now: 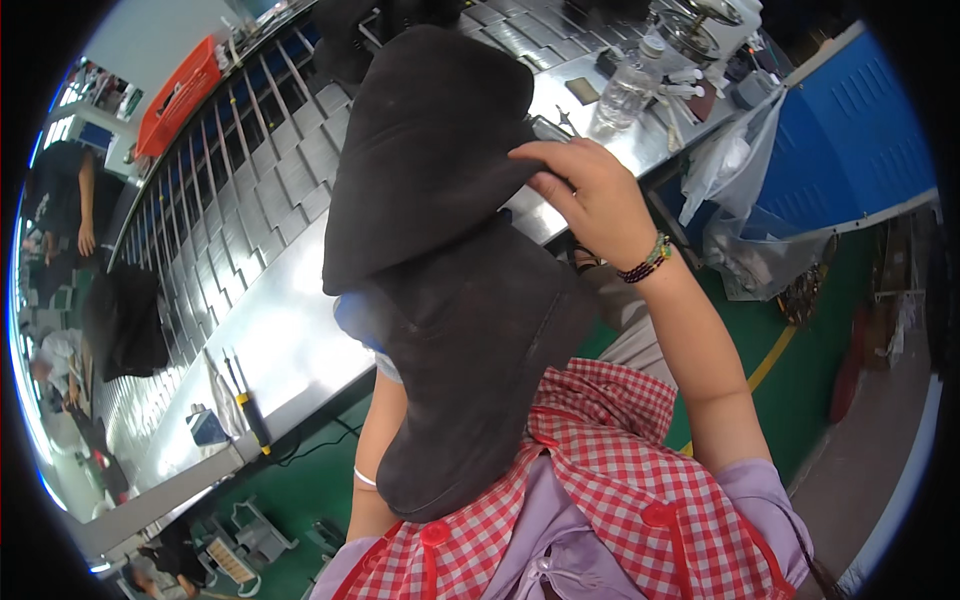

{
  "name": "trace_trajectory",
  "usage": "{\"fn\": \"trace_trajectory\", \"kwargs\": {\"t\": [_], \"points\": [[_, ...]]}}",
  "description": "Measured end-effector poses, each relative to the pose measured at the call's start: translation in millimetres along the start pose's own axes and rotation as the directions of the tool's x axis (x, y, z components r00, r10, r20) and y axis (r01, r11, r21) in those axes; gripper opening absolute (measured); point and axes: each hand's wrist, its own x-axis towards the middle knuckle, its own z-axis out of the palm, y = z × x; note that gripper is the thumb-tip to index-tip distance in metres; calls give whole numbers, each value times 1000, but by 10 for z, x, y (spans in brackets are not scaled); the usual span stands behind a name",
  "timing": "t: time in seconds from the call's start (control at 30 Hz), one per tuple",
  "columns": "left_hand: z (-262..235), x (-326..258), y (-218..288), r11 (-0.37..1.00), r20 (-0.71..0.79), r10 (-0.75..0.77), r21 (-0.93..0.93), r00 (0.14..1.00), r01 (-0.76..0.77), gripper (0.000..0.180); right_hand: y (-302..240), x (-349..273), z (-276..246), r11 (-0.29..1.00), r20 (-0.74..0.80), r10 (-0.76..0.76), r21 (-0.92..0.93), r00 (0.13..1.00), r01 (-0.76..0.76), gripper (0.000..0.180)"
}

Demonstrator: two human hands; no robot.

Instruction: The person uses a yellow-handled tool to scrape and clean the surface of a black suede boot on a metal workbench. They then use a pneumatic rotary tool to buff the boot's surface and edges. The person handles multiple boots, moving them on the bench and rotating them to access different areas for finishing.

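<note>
A tall black boot (470,310) with a soft matte surface is held up in front of me, its toe low against my checked apron and its wide shaft folded over at the top. My right hand (592,195) pinches the shaft's right edge between thumb and fingers. On the other side, my left hand (365,318) supports the boot from the left and behind. A pale bluish covering with a grey cuff shows on that hand, and its fingers are hidden by the boot.
Behind the boot runs a metal slat conveyor (240,200) with another black item (125,320) on it. A yellow-and-black-handled tool (253,420) lies at the metal table's near edge. A clear bottle (630,85) stands at upper right, near hanging plastic bags (735,160) and a blue cabinet (860,130).
</note>
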Motion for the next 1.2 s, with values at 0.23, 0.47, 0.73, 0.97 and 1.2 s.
{"fn": "trace_trajectory", "kwargs": {"t": [0.23, 0.47, 0.73, 0.97, 1.2], "points": [[171, -152, 9, 997, 45, -81, -4, 996, 81, 79, -1, -163, -144, 993, -135, -109, -57, 985, 102, 17], [261, 14, 62, 937, 227, -255, -180, 940, 298, 92, -473, -44, -850, 831, -93, 96, 555, 991, -28, 23], [533, 616, 535, 807, 483, -444, 581, 754, 104, 94, -1303, 714, -1497, 147, -61, 93, 988, 994, 47, 16], [676, 842, 853, 877, 370, -41, 458, 928, -144, 44, -1134, 1303, -1176, -4, 29, 151, 1000, 988, -29, 13], [-459, 869, 1022, 785, 26, 141, 606, 990, -128, 45, -1058, 2061, -965, 296, -101, 436, 955, 894, -36, 35]]}}
